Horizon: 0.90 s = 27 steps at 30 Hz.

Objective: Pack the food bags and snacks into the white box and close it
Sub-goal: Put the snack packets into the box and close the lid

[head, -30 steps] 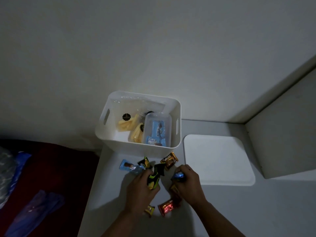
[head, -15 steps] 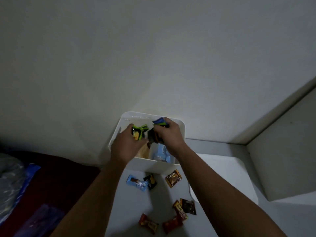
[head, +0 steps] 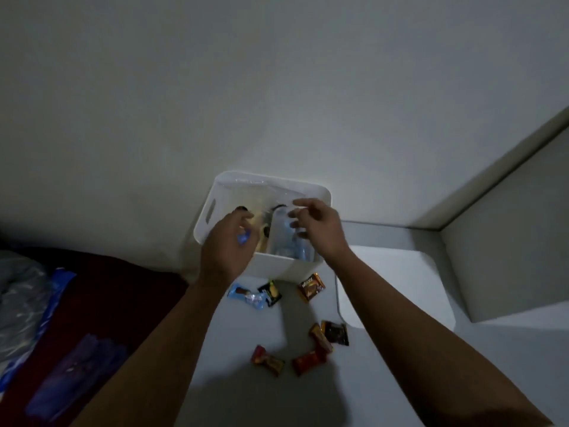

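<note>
Sitting at the far edge of a pale bench (head: 400, 380), against the wall, is an open white box (head: 277, 268) with a cut-out handle in its left side. Inside it are clear food bags (head: 261, 192) with yellowish contents and a clear tub (head: 281, 238) holding blue wrappers. Both hands hover over the box. The left hand (head: 226, 246) is above the near left corner, fingers loosely curled, with something small and blue (head: 243, 238) showing at its fingertips (whether it is gripped or simply lies in the box behind, I cannot tell). The right hand (head: 317, 231) is over the tub, fingers spread and relaxed, holding nothing.

On the bench just in front of the box lie three snacks: a light blue packet (head: 246, 296), a black and yellow packet (head: 271, 292) touching it, and an orange-brown packet (head: 311, 287) a little to the right. Nearer the person are four more: a dark packet (head: 336, 332), an orange one (head: 320, 337) beside it, and two red ones (head: 267, 360) (head: 308, 362).

A flat white lid (head: 400, 288) lies to the right of the box. A dark red bed cover (head: 101, 303) is to the left.
</note>
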Motion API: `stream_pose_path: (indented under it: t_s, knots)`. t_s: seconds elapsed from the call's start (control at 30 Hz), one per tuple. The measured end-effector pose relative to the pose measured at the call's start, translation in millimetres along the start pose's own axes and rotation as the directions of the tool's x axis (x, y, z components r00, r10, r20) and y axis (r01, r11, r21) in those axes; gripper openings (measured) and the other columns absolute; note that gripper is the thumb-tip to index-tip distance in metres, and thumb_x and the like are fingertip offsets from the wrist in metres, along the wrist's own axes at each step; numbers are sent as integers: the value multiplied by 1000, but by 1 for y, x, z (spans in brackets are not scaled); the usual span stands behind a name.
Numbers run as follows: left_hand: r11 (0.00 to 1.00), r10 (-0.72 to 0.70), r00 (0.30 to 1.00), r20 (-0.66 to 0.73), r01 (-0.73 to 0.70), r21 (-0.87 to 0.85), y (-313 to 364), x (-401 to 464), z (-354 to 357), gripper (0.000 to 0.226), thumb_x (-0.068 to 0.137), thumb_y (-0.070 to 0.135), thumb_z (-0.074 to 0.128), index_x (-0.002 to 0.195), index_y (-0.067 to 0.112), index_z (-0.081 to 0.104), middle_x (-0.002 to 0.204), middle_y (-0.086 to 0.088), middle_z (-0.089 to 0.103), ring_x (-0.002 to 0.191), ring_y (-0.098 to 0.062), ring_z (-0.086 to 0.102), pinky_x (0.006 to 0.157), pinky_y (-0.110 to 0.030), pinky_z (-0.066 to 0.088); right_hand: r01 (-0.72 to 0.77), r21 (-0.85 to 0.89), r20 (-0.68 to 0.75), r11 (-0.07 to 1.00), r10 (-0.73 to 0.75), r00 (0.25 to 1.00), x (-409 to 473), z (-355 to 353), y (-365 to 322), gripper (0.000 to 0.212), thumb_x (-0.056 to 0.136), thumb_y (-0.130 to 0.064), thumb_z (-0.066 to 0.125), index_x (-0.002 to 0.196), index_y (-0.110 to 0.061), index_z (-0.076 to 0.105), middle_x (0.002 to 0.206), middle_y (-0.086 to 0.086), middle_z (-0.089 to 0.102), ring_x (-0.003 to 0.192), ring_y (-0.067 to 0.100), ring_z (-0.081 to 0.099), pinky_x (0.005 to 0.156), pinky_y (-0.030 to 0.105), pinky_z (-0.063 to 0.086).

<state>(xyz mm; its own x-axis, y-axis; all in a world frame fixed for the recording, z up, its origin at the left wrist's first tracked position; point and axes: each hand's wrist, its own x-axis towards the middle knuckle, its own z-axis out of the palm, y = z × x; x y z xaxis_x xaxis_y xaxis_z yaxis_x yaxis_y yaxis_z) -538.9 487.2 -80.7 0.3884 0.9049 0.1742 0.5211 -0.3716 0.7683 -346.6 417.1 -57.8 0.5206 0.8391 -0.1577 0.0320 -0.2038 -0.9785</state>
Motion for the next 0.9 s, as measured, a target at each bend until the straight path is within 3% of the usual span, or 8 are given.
stream_pose_path:
  t_s: [0.07,0.13,0.2,0.27,0.37,0.47,0.7,0.9]
  knots:
    - [991,135,991,-5,-135,-15,-15,-56,16,29,89,36,65,115,23,64,102,12,61,97,-13,61,82,-40,56,112,-67,-149,991,-121,981,-38,-33,19,16,101,-8,56,108,-10,70,89,9,75,76,17,72,66,23,56]
    - [981,173,977,123,-182,64,-42,-116,39,49,86,47,65,128,23,59,127,12,54,121,-16,52,99,-39,48,105,-224,-221,969,-156,963,-80,-63,64,15,99,-9,58,101,-18,70,86,1,73,78,13,71,68,24,54]
    - [962,50,940,338,-136,235,-69,-168,59,90,77,70,63,152,27,37,161,5,25,150,-23,20,121,-40,23,56,-430,-157,901,-135,978,-124,-83,119,17,96,-23,63,112,-28,66,99,-5,71,91,8,67,76,32,56]
    - [913,-101,871,480,-110,392,-88,-207,77,119,68,89,54,161,31,7,168,-1,-15,154,-28,-16,123,-51,2,39,-612,-31,790,-73,997,-160,-89,172,53,91,-49,64,139,-29,52,131,-2,61,118,8,56,97,36,53]
    - [865,-90,844,528,-197,462,-104,-229,99,127,63,97,48,158,17,24,167,-20,1,153,-45,-2,116,-71,13,79,-748,118,659,14,993,-188,-79,230,113,79,-82,58,162,-18,16,168,8,17,154,21,15,122,38,26]
    - [814,-52,859,510,-259,519,-122,-214,115,123,65,96,49,154,12,35,165,-24,12,151,-49,8,112,-76,16,173,-826,233,537,45,971,-182,-58,261,127,72,-92,52,162,-26,-10,170,6,-17,157,29,-15,126,53,15]
    - [753,-80,904,420,-221,619,-147,-155,134,124,65,99,40,160,22,15,168,-14,-7,152,-46,-6,114,-75,2,305,-838,223,453,-226,948,-126,-28,282,118,75,-88,56,160,-13,24,168,21,10,156,43,7,119,71,11]
    - [761,58,882,468,-343,551,-156,-125,138,94,82,81,45,158,29,26,169,-9,0,153,-43,-3,118,-70,6,291,-880,237,376,-183,954,-80,-18,270,116,74,-93,46,162,-23,20,170,18,4,157,37,0,121,66,5]
